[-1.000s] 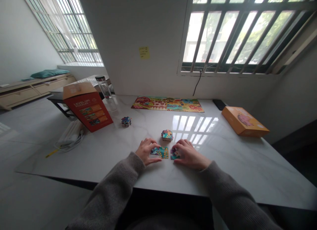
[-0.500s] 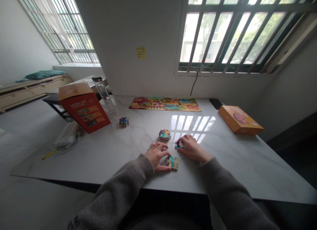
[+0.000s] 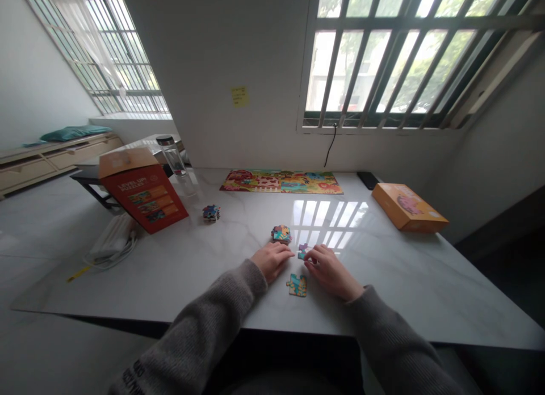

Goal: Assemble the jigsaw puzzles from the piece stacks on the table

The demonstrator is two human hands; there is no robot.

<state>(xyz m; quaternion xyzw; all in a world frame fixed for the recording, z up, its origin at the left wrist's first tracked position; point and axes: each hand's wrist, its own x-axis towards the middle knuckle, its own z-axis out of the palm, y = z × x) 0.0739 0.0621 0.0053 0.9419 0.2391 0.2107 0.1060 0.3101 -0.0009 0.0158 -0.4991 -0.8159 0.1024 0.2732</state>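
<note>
Checking the head view with you: where are the hands, and what do they have?

I see the left hand (image 3: 272, 261) resting palm down on the white stone table (image 3: 430, 293), loosely curled, holding nothing visible. The right hand (image 3: 331, 273) is half closed, its fingertips (image 3: 318, 256) at a small purple and teal puzzle piece (image 3: 302, 251); I cannot tell whether they grip it.

What is done, and what is left?

A long puzzle picture (image 3: 281, 182) lies assembled near the far table edge. Loose are a small stack of pieces (image 3: 281, 234) just beyond the hands, a single piece (image 3: 297, 285) nearer the body, and another stack (image 3: 211, 213) beside the red box (image 3: 145, 199)
</note>
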